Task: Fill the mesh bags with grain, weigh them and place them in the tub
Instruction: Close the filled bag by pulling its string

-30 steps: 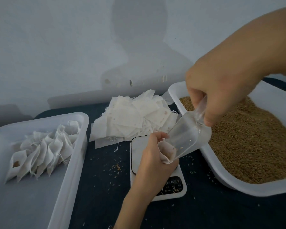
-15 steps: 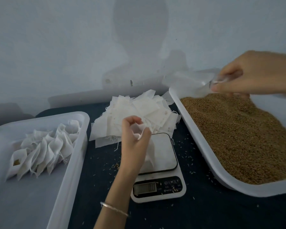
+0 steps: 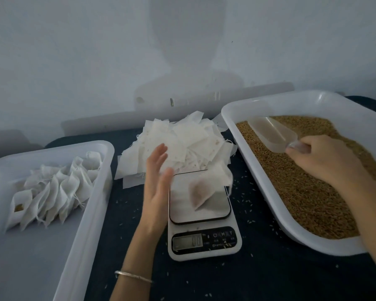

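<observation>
A filled white mesh bag lies on the plate of the white kitchen scale, brown grain showing through it. My left hand hovers just left of the scale, fingers straight, holding nothing. My right hand grips the handle of a clear plastic scoop, which lies on the brown grain in the white tray at the right. A white tub at the left holds several filled bags in a row.
A heap of empty white mesh bags lies behind the scale on the dark table. Loose grains are scattered over the table around the scale. A pale wall rises close behind everything.
My left hand has let go of the filled bag, which now lies on the scale. My right hand has lowered the scoop onto the grain in the tray.
</observation>
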Available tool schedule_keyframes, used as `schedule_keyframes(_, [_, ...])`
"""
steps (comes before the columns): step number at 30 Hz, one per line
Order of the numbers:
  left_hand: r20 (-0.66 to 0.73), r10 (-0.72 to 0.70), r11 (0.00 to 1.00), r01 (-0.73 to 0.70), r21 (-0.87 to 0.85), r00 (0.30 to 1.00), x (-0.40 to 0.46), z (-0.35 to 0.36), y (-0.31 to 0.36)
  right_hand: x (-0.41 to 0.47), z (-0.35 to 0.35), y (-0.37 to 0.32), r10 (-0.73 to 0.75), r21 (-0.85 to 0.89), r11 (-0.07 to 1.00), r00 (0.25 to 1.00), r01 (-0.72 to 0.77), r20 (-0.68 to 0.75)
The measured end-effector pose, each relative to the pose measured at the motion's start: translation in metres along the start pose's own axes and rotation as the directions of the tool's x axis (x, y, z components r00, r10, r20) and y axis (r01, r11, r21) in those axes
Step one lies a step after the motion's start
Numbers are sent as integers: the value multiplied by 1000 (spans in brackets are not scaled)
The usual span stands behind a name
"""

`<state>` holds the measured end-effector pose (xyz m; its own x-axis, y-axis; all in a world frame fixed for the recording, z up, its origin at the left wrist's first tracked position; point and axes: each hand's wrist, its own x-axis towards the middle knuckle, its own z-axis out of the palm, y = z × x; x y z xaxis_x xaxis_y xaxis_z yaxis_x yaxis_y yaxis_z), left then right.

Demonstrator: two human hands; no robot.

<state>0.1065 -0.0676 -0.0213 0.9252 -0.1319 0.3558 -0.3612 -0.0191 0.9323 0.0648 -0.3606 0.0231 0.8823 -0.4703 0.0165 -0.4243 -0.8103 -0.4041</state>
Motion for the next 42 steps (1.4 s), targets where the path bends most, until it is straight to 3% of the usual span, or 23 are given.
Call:
schedule_keyframes(4, [-372, -32, 993, -11, -114, 928, -2, -9, 5, -1, -2, 2, 25, -29, 999, 1000, -25, 8])
schedule_keyframes(8, [-542, -35, 994, -24, -102, 840, -8, -16, 5, -2, -1, 2, 44, -125, 991, 998, -39, 42])
schedule_keyframes(29, [-565, 6, 999, -26, -29, 825, -11, -15, 7, 1, 3, 2, -1, -195, 981, 999, 11, 53])
schedule_keyframes(32, [-431, 79, 996, -58, 62, 899, -12, -8, 12, -1, 7, -2, -14, -219, 975, 995, 37, 103])
schedule_keyframes(34, [-205, 108, 979, -68, 194, 973, -13, 6, 16, -2, 10, -7, -32, -230, 971, 985, 71, 172])
schedule_keyframes(36, [84, 71, 925, -97, 368, 994, -13, 27, 19, -2, 11, -11, -52, -231, 968, 981, 95, 187])
schedule_keyframes(39, [429, 55, 690, -345, 636, 902, -9, 61, 16, -4, 6, -19, -113, -198, 971, 987, 134, 113])
schedule_keyframes(42, [562, -53, 396, -500, 771, 825, -3, 84, 14, -9, -6, -41, -227, -163, 960, 974, 227, 20])
